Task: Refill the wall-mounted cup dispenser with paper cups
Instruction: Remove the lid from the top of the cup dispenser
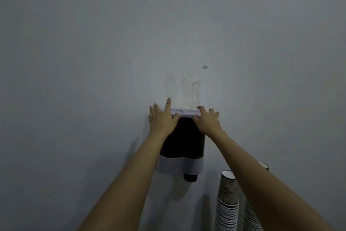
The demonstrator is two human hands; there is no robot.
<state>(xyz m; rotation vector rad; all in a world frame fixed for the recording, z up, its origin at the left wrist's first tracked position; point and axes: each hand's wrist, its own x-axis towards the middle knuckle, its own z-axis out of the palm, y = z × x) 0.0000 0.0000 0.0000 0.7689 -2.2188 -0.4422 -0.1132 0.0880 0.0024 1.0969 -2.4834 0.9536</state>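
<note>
Our left hand (162, 118) sits at the left end of the dispenser's lid (184, 112), fingers (168, 103) spread and laid flat against the wall and the lid's edge, the thumb tucked under the lid's front lip. We judge it to be pressing or bracing rather than gripping; how much of the lid it actually holds we cannot tell.

The dispenser (182, 142) hangs on the wall between our two forearms, a dark body with a pale band at the bottom and a dark cup bottom (190, 177) poking out below. Just above the lid there is old tape (191, 93) stuck to the wall, wrinkled and partly peeled. That makes us wary: if the mount is only adhesive, a hard upward tug on the lid could pull the whole unit loose.

Our right hand (206, 120) is at the right end of the lid, fingers curled over its top edge and thumb under the lip, pinching it. If the two hands lift unevenly, the lid may jam or snap at one corner.

Lower right, two stacks of cups (227, 200) stand tall under our right forearm. The nearer one leans a little. Dropping that arm carelessly could knock them over, and the light is dim, so we could misjudge the gap.
</note>
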